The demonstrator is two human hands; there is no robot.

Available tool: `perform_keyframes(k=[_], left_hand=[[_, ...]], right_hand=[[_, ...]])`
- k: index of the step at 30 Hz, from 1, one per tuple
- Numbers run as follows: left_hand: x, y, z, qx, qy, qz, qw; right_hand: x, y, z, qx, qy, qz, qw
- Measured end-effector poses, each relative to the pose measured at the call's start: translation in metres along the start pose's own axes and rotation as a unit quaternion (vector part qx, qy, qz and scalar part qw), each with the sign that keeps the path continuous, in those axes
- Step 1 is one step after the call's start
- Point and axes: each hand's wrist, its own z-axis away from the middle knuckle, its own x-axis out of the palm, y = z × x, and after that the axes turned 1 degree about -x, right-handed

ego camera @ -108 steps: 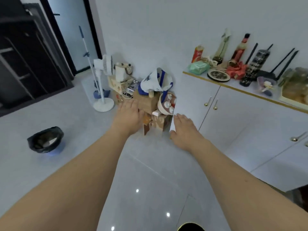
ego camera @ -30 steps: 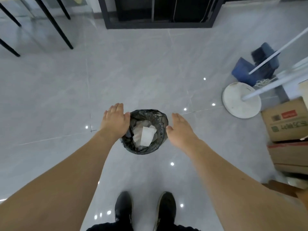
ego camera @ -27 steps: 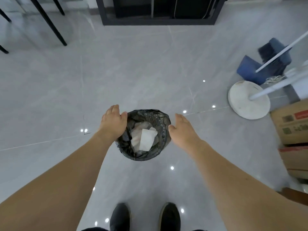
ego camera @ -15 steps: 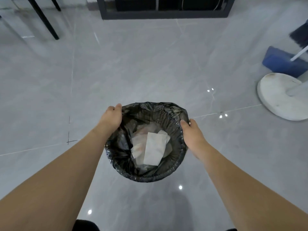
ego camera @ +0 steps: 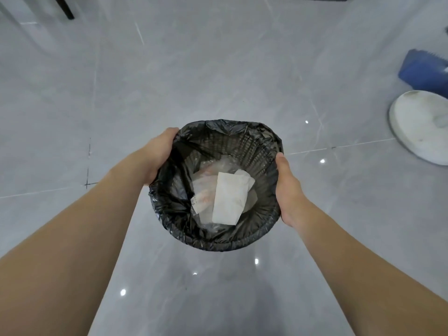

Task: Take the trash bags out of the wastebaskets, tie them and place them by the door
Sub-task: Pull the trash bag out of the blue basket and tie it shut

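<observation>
Wastebasket [ego camera: 254, 241] stands between hands; fan base [ego camera: 421, 127] nearby.

2 bare forearms [ego camera: 80, 243], no sleeves visible.

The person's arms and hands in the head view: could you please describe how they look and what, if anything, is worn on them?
Both forearms are bare right up to the frame edge, with no sleeves in view. The left hand and the right hand wear no gloves, and no rings, watch or bracelet show on the parts visible. No markings can be seen on either arm.
</observation>
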Motion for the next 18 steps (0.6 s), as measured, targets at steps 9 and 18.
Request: perform_keyframes(k=[9, 18], left_hand=[[0.001, -0.004, 0.004, 0.01, 0.019, 0.033, 0.999], [-0.009, -0.005, 0.017, 0.011, 0.042, -0.021, 0.999]], right_hand=[[0.003, 0.002, 0.003, -0.007, 0.03, -0.006, 1.0], [-0.005, -0.002, 0.005, 0.012, 0.069, 0.09, 0.993]])
